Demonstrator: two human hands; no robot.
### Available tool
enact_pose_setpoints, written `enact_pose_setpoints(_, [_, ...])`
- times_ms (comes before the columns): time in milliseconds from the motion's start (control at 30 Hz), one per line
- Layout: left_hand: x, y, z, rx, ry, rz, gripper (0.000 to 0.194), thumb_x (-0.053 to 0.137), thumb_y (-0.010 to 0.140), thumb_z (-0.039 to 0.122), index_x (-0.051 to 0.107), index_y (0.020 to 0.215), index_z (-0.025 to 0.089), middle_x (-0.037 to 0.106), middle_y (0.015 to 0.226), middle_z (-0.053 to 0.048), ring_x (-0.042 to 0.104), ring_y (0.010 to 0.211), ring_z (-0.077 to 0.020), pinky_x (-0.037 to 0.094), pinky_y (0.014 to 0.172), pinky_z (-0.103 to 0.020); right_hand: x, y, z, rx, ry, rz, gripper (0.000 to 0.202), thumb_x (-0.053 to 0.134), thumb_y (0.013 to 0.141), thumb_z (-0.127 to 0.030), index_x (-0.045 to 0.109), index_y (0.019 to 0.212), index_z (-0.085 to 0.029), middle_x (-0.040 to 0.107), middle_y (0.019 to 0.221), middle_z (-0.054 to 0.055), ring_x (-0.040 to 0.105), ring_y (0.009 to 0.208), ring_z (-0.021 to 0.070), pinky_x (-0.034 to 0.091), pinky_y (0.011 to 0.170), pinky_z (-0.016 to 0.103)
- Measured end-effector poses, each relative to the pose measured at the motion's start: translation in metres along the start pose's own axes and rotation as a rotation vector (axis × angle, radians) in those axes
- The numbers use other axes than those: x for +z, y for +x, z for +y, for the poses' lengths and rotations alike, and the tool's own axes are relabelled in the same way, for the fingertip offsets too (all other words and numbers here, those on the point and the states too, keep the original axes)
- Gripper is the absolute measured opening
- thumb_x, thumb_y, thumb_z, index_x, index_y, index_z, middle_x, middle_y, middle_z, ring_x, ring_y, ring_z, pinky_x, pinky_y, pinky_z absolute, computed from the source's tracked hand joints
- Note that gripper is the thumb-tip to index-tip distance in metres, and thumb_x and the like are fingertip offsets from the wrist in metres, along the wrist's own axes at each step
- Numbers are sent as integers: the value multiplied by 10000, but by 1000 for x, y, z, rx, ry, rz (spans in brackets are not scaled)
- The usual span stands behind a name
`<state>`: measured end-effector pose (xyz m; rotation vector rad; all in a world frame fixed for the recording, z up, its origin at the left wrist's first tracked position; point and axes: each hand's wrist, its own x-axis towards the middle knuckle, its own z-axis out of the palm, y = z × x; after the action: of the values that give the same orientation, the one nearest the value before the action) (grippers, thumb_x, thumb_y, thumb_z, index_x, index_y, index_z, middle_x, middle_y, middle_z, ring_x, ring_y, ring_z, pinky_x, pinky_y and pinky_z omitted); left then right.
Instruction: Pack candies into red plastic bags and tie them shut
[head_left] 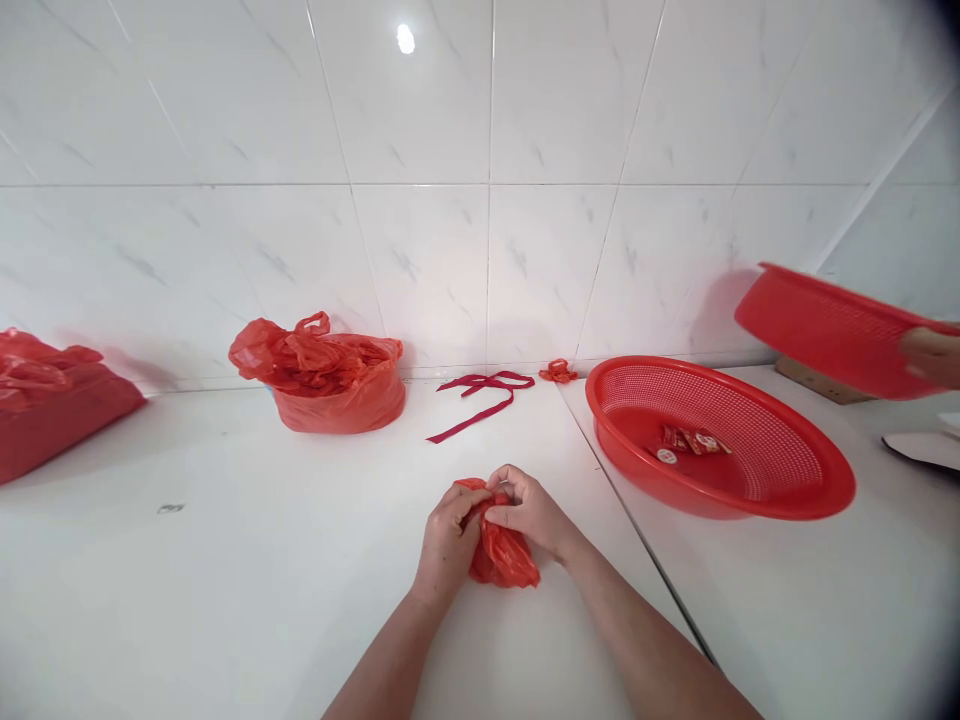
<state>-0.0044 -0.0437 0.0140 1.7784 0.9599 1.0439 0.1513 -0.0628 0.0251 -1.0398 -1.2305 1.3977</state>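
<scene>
A crumpled red plastic bag [506, 555] lies on the white table just in front of me, held between both hands. My left hand [452, 535] grips its left side, thumb and fingers closed on the film. From the right, my right hand [529, 512] pinches the upper part of the bag with thumb and forefinger. The fingers hide the gathered top, and whatever may be inside does not show. Behind the hands, a dark red ribbon [480, 412] lies loosely looped on the table.
A red basket [720, 490] holding several small packets [694, 440] stands right. Another person's hand [934, 355] holds a second red basket [825, 330] above the table. A bundle of red bags [337, 400] stands back left, a red bag-covered pile [60, 420] farther left. A table seam [645, 545] runs right of me.
</scene>
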Motion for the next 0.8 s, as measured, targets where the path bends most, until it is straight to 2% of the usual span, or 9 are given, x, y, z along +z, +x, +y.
enact_pose_setpoints(233, [-4, 2, 4, -31, 73, -19, 353, 437, 783, 103, 670, 974, 287, 599, 974, -15, 586, 860, -146, 482, 747, -281, 7, -7, -10, -40, -179, 6, 243, 617, 716, -188, 518, 928, -253, 526, 746, -53, 467, 663, 114, 399, 627, 261])
enact_pose_setpoints(433, [-5, 3, 3, -81, 207, 17, 131, 459, 750, 148, 566, 727, 220, 590, 844, 1, 547, 717, -133, 436, 633, -263, 8, -8, -10, -52, -243, 11, 273, 556, 701, -136, 514, 944, -250, 547, 788, -47, 463, 665, 111, 397, 620, 259])
enact_pose_setpoints(667, [-4, -1, 6, -97, 187, -75, 114, 450, 766, 214, 412, 659, 209, 485, 660, 29, 421, 592, -120, 345, 540, -241, 8, -1, -3, -99, -258, 125, 241, 493, 658, -96, 533, 854, -229, 555, 728, -54, 457, 622, 100, 389, 617, 251])
enact_pose_setpoints(800, [-3, -1, 11, -75, 141, -64, 157, 474, 767, 238, 382, 644, 207, 440, 647, 27, 400, 590, -120, 341, 547, -246, 11, 2, 4, -98, -235, 239, 166, 527, 677, -150, 547, 822, -226, 574, 729, -37, 487, 641, 118, 403, 620, 263])
